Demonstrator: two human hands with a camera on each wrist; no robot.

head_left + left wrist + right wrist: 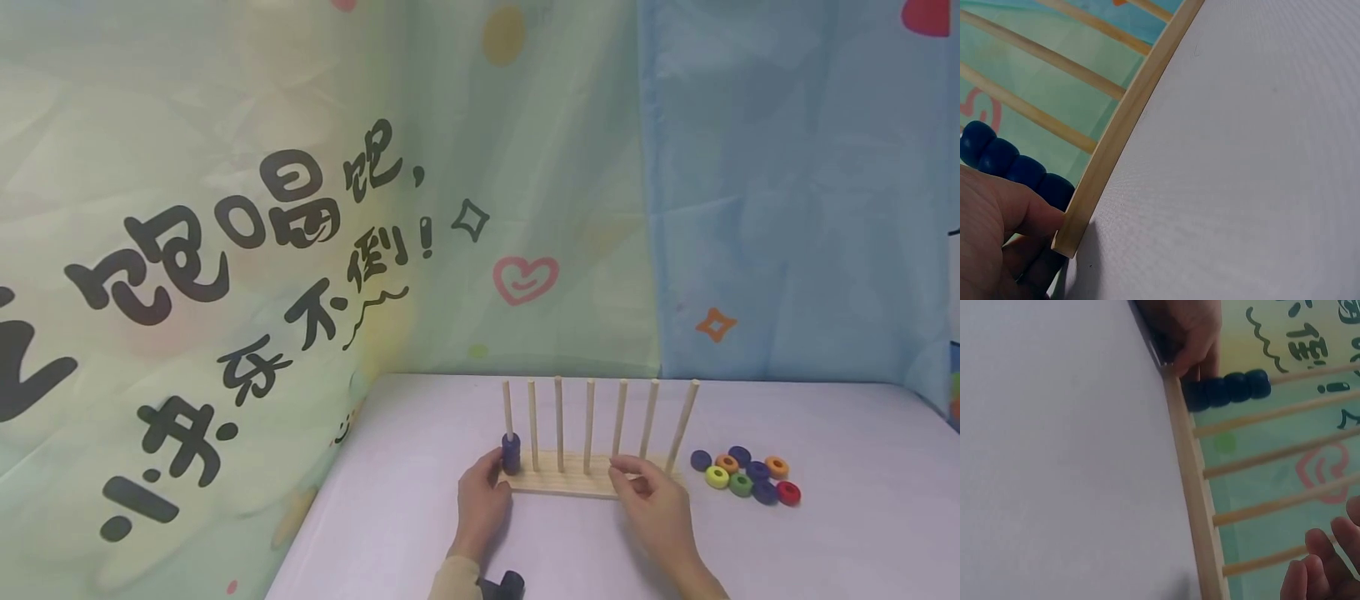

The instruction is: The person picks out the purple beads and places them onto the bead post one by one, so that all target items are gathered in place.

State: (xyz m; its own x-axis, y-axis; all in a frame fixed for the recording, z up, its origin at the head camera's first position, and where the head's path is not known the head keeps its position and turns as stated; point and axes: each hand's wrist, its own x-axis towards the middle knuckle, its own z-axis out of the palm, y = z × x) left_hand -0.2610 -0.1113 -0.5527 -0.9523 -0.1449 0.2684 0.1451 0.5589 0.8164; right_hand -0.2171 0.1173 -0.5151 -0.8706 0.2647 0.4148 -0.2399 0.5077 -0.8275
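A wooden peg stand [558,482] with several upright pegs rests on the table. Dark blue beads [511,455] are stacked at the bottom of its leftmost peg; the left wrist view shows this stack of blue beads [1013,164] close up. My left hand [482,500] grips the left end of the base, thumb on the front edge and fingers behind, right beside the stack. My right hand [656,504] is in front of the right half of the stand, fingers loosely bent near a peg [620,421]. No bead shows between the right hand's fingertips [1315,575].
Loose beads lie right of the stand: blue [765,492], yellow [717,477], green [741,485], orange [777,467] and red [788,492]. A printed curtain [525,167] hangs behind the white table [847,550]. A black object [512,583] shows by the left wrist.
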